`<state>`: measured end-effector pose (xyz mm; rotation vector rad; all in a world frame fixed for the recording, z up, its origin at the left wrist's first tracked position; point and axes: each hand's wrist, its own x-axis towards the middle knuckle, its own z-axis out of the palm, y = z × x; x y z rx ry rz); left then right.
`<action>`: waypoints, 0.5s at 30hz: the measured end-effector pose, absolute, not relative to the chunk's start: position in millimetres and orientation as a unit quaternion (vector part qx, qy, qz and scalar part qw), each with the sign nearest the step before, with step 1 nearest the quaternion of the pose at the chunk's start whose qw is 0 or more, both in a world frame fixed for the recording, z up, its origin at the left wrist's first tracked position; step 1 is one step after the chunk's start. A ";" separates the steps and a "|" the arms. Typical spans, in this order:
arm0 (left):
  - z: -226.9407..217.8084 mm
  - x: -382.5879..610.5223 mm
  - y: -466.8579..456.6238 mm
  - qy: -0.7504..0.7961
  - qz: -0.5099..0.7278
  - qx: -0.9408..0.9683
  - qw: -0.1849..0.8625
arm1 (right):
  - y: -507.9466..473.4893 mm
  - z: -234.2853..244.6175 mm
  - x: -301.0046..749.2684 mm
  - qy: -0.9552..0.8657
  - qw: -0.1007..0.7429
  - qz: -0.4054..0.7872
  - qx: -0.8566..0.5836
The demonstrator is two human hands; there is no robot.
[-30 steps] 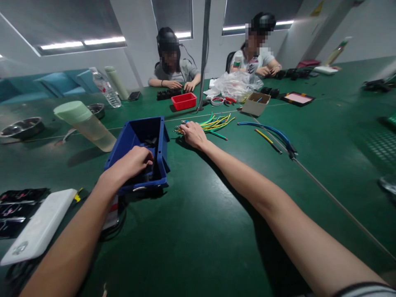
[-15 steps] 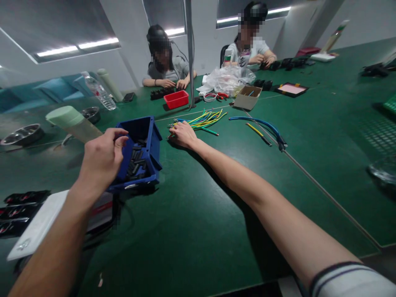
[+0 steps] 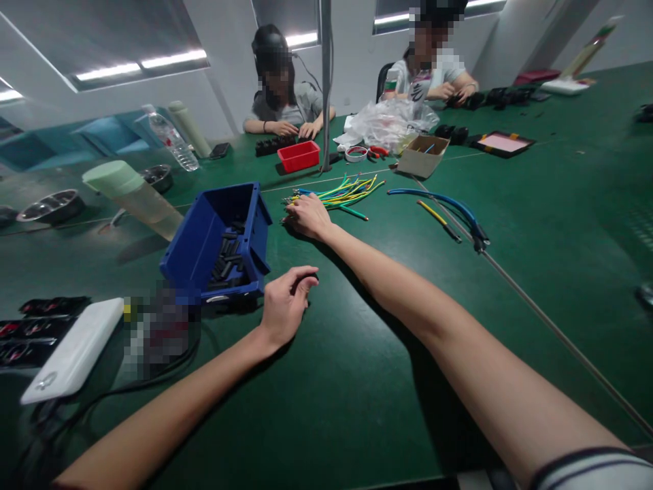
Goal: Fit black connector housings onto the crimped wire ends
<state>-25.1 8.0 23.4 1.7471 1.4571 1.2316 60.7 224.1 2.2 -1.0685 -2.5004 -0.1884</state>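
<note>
My left hand [image 3: 287,299] is over the table just right of the blue bin, thumb and fingers pinching a small black tube piece [image 3: 309,276]. More short black tubes [image 3: 225,258] lie inside the blue bin [image 3: 179,238]. Farther forward, my right hand [image 3: 309,216] rests at the metal-tipped ends of a bundle of yellow, green and blue wires [image 3: 352,193], its fingers curled down over them. Which wire the fingers grip is hidden by the hand. Right of the bundle lie blue wires [image 3: 443,203] and one short yellow wire [image 3: 433,216].
A cloudy bottle with a green lid [image 3: 145,201] leans beside the bin. Ahead are a red tray [image 3: 299,157], a metal pole [image 3: 326,88] and a cardboard box [image 3: 422,160]. A white power bank [image 3: 76,350] with cables lies at left. Two co-workers sit across the table.
My left hand has moved from over the bin's left side to the right of it, now showing a black tube piece. My right hand stays at the wires. The view has shifted slightly.
</note>
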 end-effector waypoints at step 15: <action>5.9 -31.2 30.8 0.532 0.525 0.501 0.437 | 220.4 2.9 57.8 -0.890 0.209 -0.086 -0.396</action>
